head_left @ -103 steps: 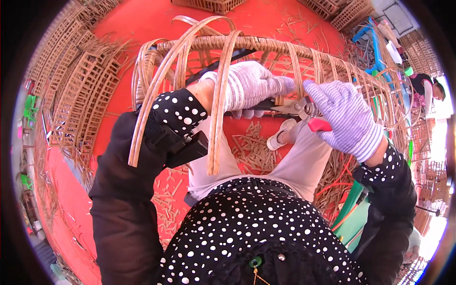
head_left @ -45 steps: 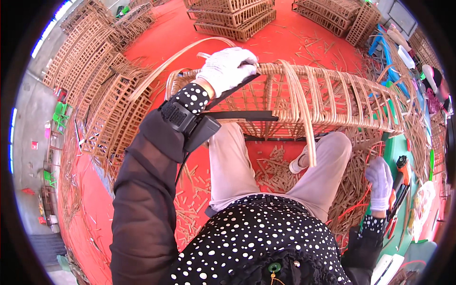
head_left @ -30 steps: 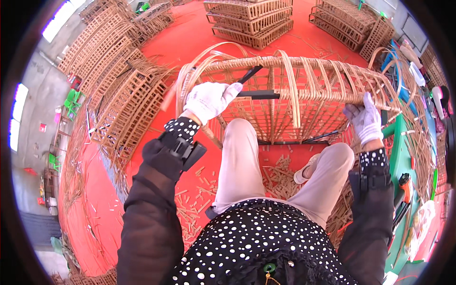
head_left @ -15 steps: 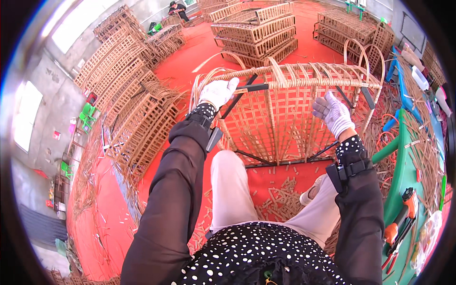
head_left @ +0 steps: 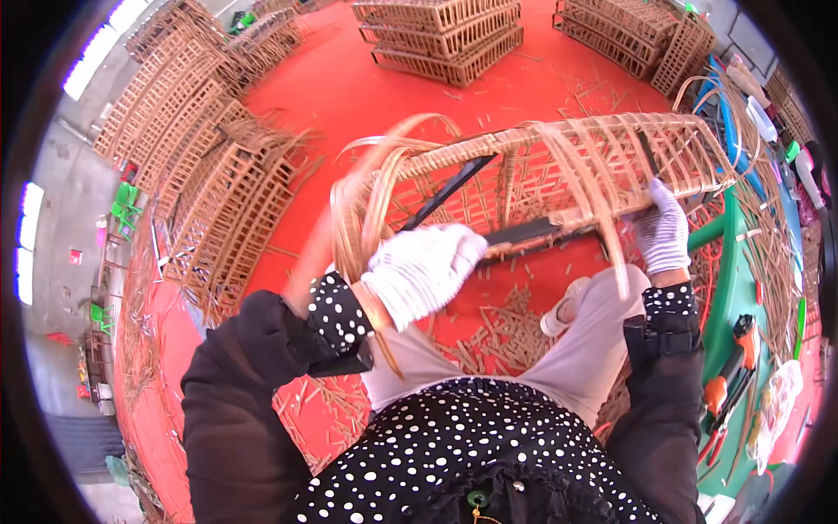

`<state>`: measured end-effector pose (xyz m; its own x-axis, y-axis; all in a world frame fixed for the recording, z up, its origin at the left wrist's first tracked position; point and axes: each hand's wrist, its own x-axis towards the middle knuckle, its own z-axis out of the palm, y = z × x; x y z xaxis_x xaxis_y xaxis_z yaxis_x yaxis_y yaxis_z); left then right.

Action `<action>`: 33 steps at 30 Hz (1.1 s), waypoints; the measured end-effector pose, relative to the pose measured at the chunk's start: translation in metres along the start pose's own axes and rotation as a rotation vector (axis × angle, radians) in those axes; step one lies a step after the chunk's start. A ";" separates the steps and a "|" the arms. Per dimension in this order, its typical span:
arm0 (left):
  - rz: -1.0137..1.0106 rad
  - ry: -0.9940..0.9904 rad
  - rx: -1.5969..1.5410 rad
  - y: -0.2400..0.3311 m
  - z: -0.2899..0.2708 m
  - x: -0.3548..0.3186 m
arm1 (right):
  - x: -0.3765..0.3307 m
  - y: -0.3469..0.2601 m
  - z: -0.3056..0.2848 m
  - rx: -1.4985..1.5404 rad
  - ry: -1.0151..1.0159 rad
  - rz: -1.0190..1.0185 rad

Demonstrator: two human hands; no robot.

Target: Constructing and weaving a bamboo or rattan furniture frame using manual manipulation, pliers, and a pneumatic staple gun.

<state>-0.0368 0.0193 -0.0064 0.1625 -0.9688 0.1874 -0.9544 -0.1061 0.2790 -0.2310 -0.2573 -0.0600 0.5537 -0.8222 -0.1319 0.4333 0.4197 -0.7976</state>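
A long rattan crate frame (head_left: 559, 166) lies across the person's lap, its long axis running left to right and rising slightly toward the right, its open slatted side turned toward the person. The left hand (head_left: 423, 271), in a white glove, is closed around the near lower rail of the frame at its left end, beside the loose bent rattan strips (head_left: 367, 201) that arch out from that corner. The right hand (head_left: 662, 231), in a striped glove, clasps the same lower rail near the frame's right end, fingers curled over it. A dark flat bar (head_left: 524, 234) runs along this rail between the two hands, and a second dark bar (head_left: 449, 188) slants up from the left hand into the frame. Beyond the frame, finished crates (head_left: 436, 35) are stacked on the red floor (head_left: 332, 96). To the frame's right, an orange power tool (head_left: 742, 336) rests on a green stand (head_left: 729, 288).
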 end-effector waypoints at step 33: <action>0.320 -0.169 0.118 0.033 0.002 0.058 | -0.120 -0.060 -0.127 -1.077 0.558 -0.407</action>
<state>-0.0590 -0.0408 0.0115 -0.1825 -0.9794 0.0871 -0.9741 0.1921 0.1193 -0.4137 -0.2325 -0.0713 0.0324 -0.9764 0.2136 -0.4368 -0.2060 -0.8757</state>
